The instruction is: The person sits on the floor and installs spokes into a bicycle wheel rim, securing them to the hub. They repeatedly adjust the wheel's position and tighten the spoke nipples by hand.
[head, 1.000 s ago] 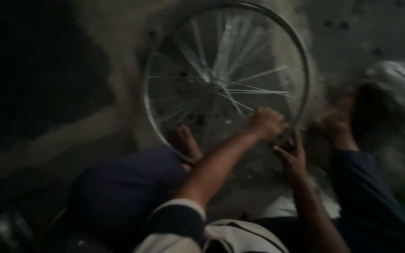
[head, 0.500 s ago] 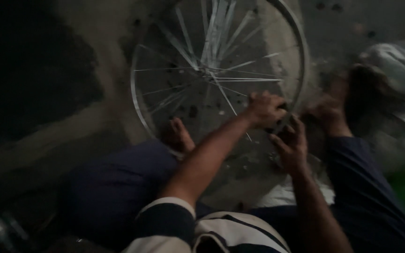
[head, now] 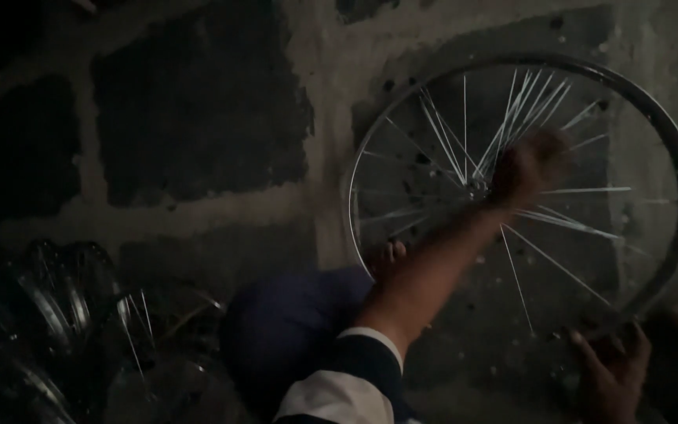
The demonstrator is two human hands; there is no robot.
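Note:
A silver bicycle wheel (head: 672,149) with thin spokes stands upright against a rough block wall. My left hand (head: 529,166) reaches across the spokes just right of the hub (head: 476,188). It is blurred and looks closed, so I cannot make out its grip. At the lower right my right hand (head: 610,375) holds the bottom of the rim, fingers pointing up against it. My bare foot (head: 390,255) rests by the rim's lower left edge, above my knee in blue trousers (head: 292,322).
The scene is very dark. More wheels or rims with spokes (head: 64,306) are piled at the lower left. The block wall (head: 198,118) with pale mortar lines fills the background.
My left hand has gone up from the lower rim to the spokes near the hub. My right hand stays at the bottom of the rim. The view has closed in on the wheel.

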